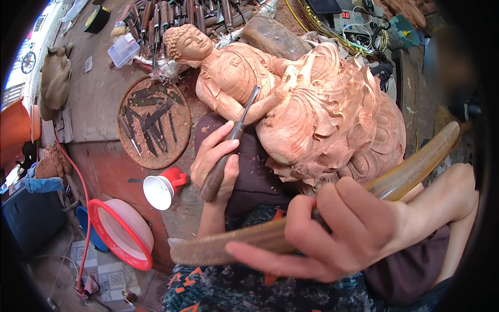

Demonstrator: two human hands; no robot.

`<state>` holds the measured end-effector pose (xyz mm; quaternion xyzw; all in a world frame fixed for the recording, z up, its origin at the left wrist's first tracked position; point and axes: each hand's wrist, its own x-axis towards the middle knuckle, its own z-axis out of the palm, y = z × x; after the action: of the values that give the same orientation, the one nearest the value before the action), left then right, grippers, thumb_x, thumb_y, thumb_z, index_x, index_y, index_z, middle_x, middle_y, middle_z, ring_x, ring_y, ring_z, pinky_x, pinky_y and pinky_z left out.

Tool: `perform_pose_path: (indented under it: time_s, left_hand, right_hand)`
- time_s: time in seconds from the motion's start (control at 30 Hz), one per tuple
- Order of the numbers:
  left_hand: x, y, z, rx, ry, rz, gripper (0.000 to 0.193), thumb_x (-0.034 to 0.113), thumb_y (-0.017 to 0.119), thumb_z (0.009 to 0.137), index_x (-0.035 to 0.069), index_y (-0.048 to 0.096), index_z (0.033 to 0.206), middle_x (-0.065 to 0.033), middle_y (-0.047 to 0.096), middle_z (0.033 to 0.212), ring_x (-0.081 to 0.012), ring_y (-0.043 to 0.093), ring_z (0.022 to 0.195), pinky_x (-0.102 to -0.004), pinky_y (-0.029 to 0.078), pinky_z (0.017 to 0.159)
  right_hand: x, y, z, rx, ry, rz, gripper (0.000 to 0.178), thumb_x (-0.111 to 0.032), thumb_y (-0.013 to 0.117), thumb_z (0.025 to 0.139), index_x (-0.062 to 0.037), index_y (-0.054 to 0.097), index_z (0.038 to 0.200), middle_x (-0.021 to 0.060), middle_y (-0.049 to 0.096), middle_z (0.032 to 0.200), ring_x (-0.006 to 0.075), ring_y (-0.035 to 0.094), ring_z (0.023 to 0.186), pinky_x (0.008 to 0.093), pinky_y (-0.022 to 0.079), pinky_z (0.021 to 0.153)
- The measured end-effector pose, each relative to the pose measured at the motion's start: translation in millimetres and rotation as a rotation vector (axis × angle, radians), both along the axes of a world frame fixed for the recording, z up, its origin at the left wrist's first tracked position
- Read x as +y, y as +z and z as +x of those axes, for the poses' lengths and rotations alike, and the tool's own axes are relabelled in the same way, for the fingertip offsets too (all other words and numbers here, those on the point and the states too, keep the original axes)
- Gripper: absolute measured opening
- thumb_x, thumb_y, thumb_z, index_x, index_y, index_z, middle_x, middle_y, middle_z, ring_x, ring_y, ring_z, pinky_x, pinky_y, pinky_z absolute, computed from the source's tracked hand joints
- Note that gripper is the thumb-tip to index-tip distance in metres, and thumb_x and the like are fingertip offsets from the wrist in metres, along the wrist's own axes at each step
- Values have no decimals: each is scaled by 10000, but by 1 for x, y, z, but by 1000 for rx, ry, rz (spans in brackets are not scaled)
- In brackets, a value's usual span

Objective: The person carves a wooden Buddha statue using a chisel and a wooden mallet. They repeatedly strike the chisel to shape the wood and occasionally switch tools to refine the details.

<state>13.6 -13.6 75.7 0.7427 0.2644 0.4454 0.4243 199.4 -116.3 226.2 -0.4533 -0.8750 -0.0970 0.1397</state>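
A carved wooden statue of a seated figure lies on its side before me, head to the left, its lower part cut into deep folds. My left hand is closed round the dark wooden handle of a carving chisel. The chisel's metal blade points up and away, and its tip appears over the statue's forearm; whether it touches cannot be told. Nearer to me, my right hand grips a long, slightly curved wooden club. The club slants across my lap, one end at lower left, the other at upper right.
Left of the statue, a round board holds several dark blades. A red and white mug and a pink, red-rimmed basin stand nearer. Many wooden-handled chisels lie at the back, beside a wood block and a control box.
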Motion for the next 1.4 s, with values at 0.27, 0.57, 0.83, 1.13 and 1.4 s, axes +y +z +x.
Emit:
perform_pose_path:
  time_s: [0.27,0.57,0.83,1.13,1.4]
  left_hand:
    - [-15,9,2,-48,79,-92,247,123,600,841,-33,635,1029,-291,592,1163,-356,614,1042,-407,494,908]
    - [-10,23,2,65,62,-83,232,115,620,794,-33,672,965,-275,625,1107,-332,636,1005,-384,503,885]
    - [-12,8,-5,-18,52,-209,200,87,629,793,-16,671,960,-272,619,1134,-335,626,1046,-389,488,923]
    - [-10,-8,-10,-29,38,-237,192,52,636,773,-6,674,952,-245,616,1167,-301,623,1062,-363,489,922]
    - [-9,-5,-3,12,42,-164,186,23,617,763,2,669,940,-238,620,1161,-307,628,1052,-367,496,920]
  right_hand:
    - [0,-4,9,44,-2,-56,493,-144,564,859,-299,560,1327,41,420,702,135,434,545,248,365,486]
    - [2,-7,8,157,38,4,518,-138,621,812,-338,583,1288,3,421,711,93,401,530,221,318,478]
    - [5,-11,4,175,49,16,551,-111,618,789,-329,578,1294,-4,396,698,87,365,523,219,285,473]
    - [8,-12,-1,49,2,-9,527,-166,600,799,-254,570,1318,17,394,683,113,379,519,226,303,470]
    - [10,0,0,-94,33,-32,513,-160,578,826,-190,548,1337,38,409,682,128,414,527,245,342,466]
